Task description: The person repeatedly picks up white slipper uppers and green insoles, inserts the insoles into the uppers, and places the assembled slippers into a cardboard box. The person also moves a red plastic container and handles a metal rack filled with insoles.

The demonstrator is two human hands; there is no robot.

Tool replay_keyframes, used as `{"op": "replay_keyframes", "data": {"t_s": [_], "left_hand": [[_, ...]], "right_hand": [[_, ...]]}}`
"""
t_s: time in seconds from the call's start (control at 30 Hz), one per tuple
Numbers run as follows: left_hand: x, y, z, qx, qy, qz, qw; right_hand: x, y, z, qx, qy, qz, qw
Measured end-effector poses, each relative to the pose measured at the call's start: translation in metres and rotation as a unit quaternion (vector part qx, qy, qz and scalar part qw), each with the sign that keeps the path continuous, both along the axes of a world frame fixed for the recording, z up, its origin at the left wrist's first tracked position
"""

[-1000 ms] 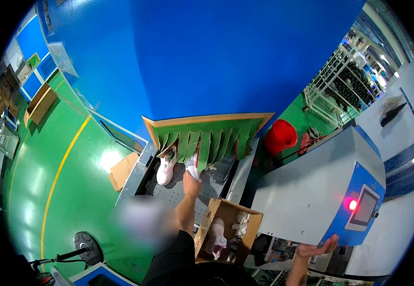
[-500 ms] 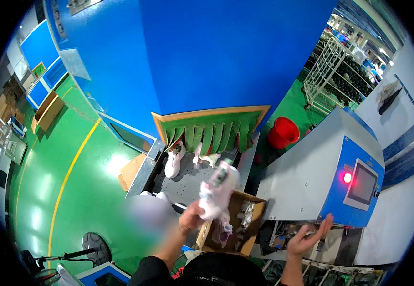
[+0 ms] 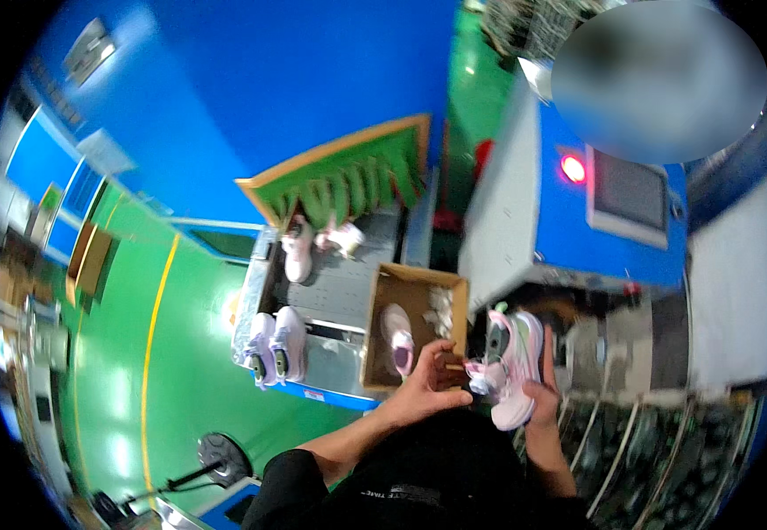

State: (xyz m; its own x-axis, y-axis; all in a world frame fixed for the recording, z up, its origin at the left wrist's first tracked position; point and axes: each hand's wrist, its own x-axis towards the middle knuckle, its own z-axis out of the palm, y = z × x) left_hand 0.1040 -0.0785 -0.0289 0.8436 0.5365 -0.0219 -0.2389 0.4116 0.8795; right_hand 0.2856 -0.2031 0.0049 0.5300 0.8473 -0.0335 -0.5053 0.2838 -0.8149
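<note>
A white and pink sneaker (image 3: 516,367) is held tilted in front of my body, to the right of the cardboard box (image 3: 373,329). My right hand (image 3: 540,402) grips it from the right, thumb across its side and fingers behind. My left hand (image 3: 426,386) is just left of the sneaker, thumb and fingers apart, with nothing clear between them. Whether a fingertip touches the shoe is hard to tell through the blur. Another pale pink sneaker (image 3: 396,329) lies in the box, beside crumpled white paper (image 3: 440,311).
A pair of pale sneakers (image 3: 288,343) stands at the conveyor's (image 3: 339,300) near left end. More shoes (image 3: 296,252) lie by the green strip curtain (image 3: 330,190) of the blue machine. A control cabinet (image 3: 608,221) with a red light is at right, above a shoe rack (image 3: 639,450).
My view has swung to the right. The sneaker has gone from my left hand to my right, which was open and empty. My left hand has let go of it.
</note>
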Motion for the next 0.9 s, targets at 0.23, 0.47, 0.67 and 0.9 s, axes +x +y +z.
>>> {"op": "replay_keyframes", "data": {"t_s": [0.23, 0.47, 0.67, 0.9], "left_hand": [[0.056, -0.068, 0.028, 0.248, 0.149, -0.093, 0.953], [0.075, -0.102, 0.002, 0.364, 0.118, -0.11, 0.917], [0.099, -0.099, -0.027, -0.098, 0.188, -0.077, 0.974], [0.11, -0.097, -0.048, -0.003, 0.308, -0.105, 0.946]], "right_hand": [[0.021, -0.078, -0.045, -0.001, 0.16, -0.084, 0.984], [0.038, -0.13, -0.051, -0.027, 0.138, -0.113, 0.984], [0.065, -0.16, -0.049, -0.128, 0.002, 0.011, 0.992], [0.07, -0.159, -0.038, -0.212, 0.061, 0.036, 0.975]]}}
